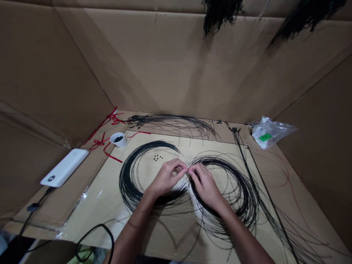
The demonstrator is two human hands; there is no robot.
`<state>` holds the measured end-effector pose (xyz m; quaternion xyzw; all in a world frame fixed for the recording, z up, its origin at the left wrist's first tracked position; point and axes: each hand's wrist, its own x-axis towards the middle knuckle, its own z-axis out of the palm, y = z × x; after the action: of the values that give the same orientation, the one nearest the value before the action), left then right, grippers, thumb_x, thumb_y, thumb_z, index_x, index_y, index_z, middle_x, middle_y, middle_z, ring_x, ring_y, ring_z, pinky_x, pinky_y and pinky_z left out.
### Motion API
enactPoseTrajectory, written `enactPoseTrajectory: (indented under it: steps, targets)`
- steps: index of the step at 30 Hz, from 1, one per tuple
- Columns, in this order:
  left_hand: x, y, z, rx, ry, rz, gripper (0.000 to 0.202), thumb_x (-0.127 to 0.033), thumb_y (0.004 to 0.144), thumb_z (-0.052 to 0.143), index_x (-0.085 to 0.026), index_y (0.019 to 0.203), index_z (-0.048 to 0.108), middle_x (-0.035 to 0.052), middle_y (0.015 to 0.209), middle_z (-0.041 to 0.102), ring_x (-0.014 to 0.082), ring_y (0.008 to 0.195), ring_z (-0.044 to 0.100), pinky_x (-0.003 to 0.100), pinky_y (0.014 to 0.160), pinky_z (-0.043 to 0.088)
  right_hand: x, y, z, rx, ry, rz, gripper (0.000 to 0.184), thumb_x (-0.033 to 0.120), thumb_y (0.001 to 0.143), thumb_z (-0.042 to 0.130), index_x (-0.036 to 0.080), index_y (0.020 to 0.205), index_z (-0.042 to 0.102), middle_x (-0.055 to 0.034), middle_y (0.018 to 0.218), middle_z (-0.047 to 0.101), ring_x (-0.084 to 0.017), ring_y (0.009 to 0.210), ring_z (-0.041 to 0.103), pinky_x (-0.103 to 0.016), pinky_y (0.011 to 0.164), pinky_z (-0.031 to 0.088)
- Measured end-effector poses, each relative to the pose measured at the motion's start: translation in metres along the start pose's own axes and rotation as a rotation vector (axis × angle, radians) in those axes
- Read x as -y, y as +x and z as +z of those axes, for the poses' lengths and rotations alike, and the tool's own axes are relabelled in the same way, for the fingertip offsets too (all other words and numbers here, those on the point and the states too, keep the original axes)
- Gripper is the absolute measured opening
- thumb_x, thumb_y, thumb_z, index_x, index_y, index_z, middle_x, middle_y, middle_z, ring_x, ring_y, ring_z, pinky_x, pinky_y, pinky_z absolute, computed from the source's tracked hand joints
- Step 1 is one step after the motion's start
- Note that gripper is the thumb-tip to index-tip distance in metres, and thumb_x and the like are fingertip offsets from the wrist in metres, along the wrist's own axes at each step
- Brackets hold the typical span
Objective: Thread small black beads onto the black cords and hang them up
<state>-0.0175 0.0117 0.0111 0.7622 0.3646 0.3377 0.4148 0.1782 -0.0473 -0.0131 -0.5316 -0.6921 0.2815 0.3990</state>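
My left hand point(169, 176) and my right hand point(202, 181) meet fingertip to fingertip above the middle of the board. Both are closed in a pinch, and whatever lies between the fingers is too small to make out. Below my left hand and forearm, a curved bundle of thin black cords point(127, 179) lies open on its right side. My right hand rests over the left edge of a looser black cord coil point(249, 192). Several tiny black beads point(157, 158) are scattered inside the left bundle, just beyond my left hand.
A white cup point(118, 140) holds small black pieces. Red ribbon point(100, 142) and a white power bank point(65, 167) lie left. More black cords point(176, 119) run along the back; a long strand bundle point(249, 176) and plastic bag point(271, 134) are right. Cardboard walls point(154, 62) enclose the table.
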Motion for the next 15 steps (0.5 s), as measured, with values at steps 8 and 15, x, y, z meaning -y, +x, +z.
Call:
enactPoseTrajectory:
  steps: [8, 15]
  targets:
    - [0.029, -0.003, -0.067, -0.488, 0.274, -0.256, 0.024, -0.042, 0.094, 0.065, -0.020, 0.097, 0.076, 0.0067, 0.091, 0.080, 0.0226, 0.080, 0.072, 0.032, 0.078, 0.056, -0.005, 0.000, 0.001, -0.094, 0.042, 0.073, 0.020, 0.034, 0.112, 0.048, 0.025, 0.099, 0.059, -0.0062, 0.096, 0.066, -0.025, 0.091, 0.062, -0.038, 0.083, 0.047]
    - [0.058, -0.016, -0.090, -0.311, 0.550, -0.318, 0.016, -0.029, 0.083, 0.064, -0.022, 0.092, 0.075, 0.0047, 0.084, 0.077, 0.0224, 0.073, 0.070, 0.032, 0.073, 0.053, -0.005, 0.000, 0.004, -0.109, 0.072, 0.114, 0.022, 0.037, 0.111, 0.050, 0.024, 0.096, 0.059, -0.0046, 0.092, 0.066, -0.023, 0.083, 0.060, -0.036, 0.077, 0.044]
